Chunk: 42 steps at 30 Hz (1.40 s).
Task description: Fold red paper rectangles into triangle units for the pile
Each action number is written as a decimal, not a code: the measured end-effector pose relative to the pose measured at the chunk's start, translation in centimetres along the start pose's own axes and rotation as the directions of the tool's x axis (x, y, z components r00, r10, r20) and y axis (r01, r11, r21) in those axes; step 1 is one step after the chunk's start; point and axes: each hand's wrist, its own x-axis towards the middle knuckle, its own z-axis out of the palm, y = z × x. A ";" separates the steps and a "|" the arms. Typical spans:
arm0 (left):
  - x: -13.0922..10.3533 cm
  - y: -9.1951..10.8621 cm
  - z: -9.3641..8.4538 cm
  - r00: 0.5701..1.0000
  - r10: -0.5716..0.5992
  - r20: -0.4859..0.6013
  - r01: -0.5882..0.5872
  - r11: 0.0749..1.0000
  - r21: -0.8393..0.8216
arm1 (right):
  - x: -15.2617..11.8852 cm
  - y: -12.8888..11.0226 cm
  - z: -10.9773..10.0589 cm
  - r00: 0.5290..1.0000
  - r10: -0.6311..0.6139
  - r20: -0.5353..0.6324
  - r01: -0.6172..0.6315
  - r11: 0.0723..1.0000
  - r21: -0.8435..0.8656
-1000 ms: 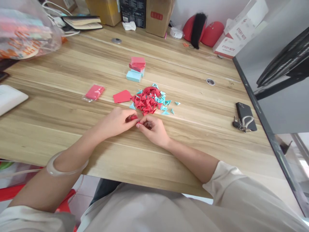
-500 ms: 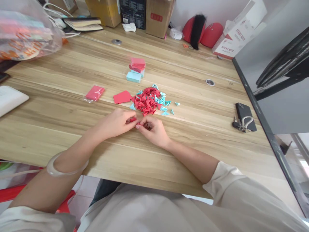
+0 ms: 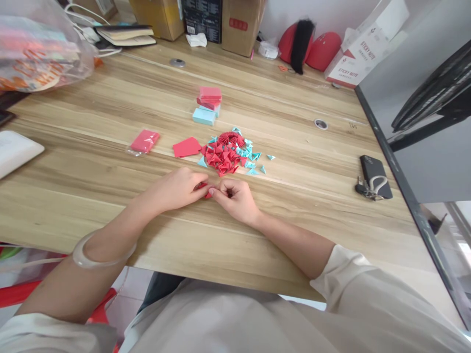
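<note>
Between my fingertips is a small piece of red paper (image 3: 207, 194), mostly covered by the fingers. My left hand (image 3: 181, 187) pinches it from the left, and my right hand (image 3: 235, 198) pinches its other end, thumb on top. Just beyond the hands lies a heap of folded red paper triangles (image 3: 222, 158), with a curved row of fitted red pieces (image 3: 232, 138) at its back. Light-blue folded triangles (image 3: 253, 156) are scattered along the heap's right side. Flat red paper sheets (image 3: 186, 147) rest to its left.
A wrapped red paper pack (image 3: 144, 141) lies at the left; red packs (image 3: 210, 94) and a light-blue pack (image 3: 204, 116) sit farther back. At the right is a black phone-like slab (image 3: 376, 176) with keys. Cardboard boxes (image 3: 242, 29) line the back, and a plastic bag (image 3: 44, 59) stands far left.
Both hands stay in nearly the same place. Their fingertips have shifted slightly on the red paper, which now shows just left of the right thumb.
</note>
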 end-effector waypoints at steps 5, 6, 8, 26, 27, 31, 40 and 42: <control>0.1 0.0 0.1 1.000 -0.027 0.014 0.028 0.998 -0.050 | 0.0 -0.1 0.0 1.000 -0.008 -0.005 0.008 1.000 0.009; 0.1 0.0 0.1 0.999 -0.030 0.017 0.031 0.998 -0.062 | 0.0 -0.1 0.0 1.000 -0.010 -0.006 0.010 1.000 0.012; 0.0 0.1 0.0 0.999 -0.040 0.023 0.041 0.996 -0.085 | 0.0 -0.1 0.0 1.000 -0.007 -0.005 0.007 1.000 0.020; 0.0 0.5 -0.5 0.996 -0.056 0.070 0.058 0.998 -0.020 | 0.2 0.1 -0.1 0.999 0.035 0.026 -0.037 0.996 0.083; 0.0 0.5 -0.5 0.996 -0.059 0.073 0.060 0.998 -0.015 | 0.2 0.0 0.0 0.999 0.034 0.025 -0.036 0.996 0.081; 0.0 0.6 -0.5 0.995 -0.065 0.072 0.065 0.998 0.005 | 0.1 -0.1 0.0 0.999 0.034 0.026 -0.036 0.996 0.082; 0.0 0.4 -0.3 0.998 -0.030 0.047 0.029 0.999 0.020 | 0.2 -0.2 0.0 0.998 0.047 0.042 -0.050 0.997 0.057; 0.1 0.3 -0.3 0.999 -0.026 0.042 0.025 0.999 0.030 | 0.1 -0.3 -0.1 0.998 0.046 0.051 -0.049 0.998 0.046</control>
